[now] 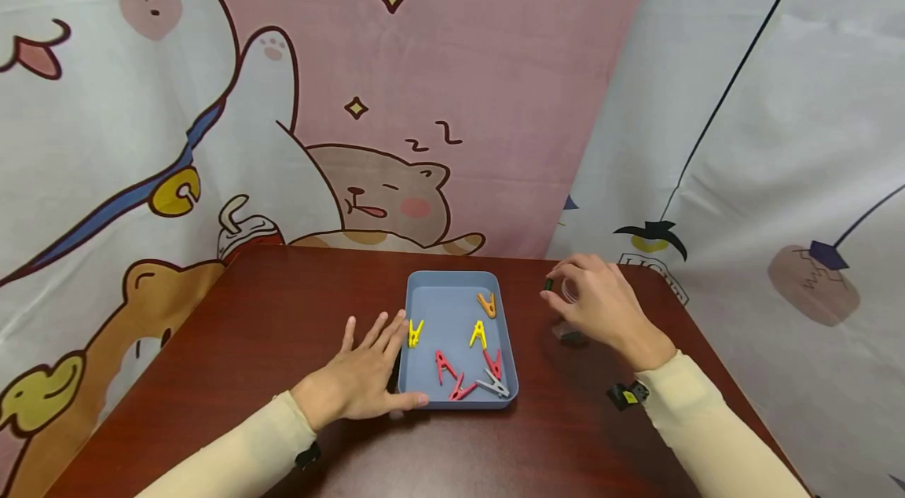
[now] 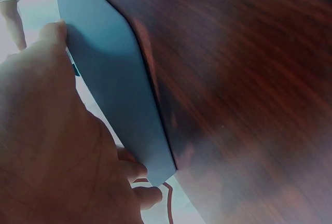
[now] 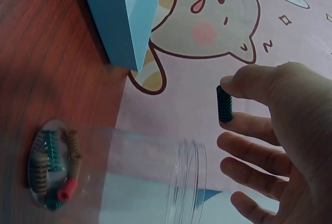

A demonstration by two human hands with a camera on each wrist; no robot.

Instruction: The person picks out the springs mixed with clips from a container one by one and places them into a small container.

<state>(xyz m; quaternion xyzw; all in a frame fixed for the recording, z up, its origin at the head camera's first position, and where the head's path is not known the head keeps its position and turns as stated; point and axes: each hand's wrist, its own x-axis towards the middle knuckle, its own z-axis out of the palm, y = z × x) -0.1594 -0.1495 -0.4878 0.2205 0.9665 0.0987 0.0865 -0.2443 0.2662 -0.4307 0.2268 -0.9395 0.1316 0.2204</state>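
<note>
My right hand point(image 1: 601, 302) pinches a dark green coil spring point(image 3: 224, 103) between thumb and index finger, the other fingers loosely bent. The spring is held upright above and beside the mouth of a clear jar point(image 3: 187, 182). At the jar's bottom lie several springs, green and brown, and a red piece point(image 3: 67, 189). My left hand point(image 1: 360, 376) lies with spread, straight fingers along the left side of the blue-grey tray point(image 1: 452, 276), thumb at its front corner. Several small clips lie in the tray: yellow point(image 1: 478, 335), red point(image 1: 443, 364), orange point(image 1: 487, 304) and grey point(image 1: 493, 384).
The tray and jar stand on a dark reddish-brown wooden table point(image 1: 297, 294), the jar to the right of the tray. A cartoon-printed cloth point(image 1: 509, 89) hangs behind the table's back edge and down its right side.
</note>
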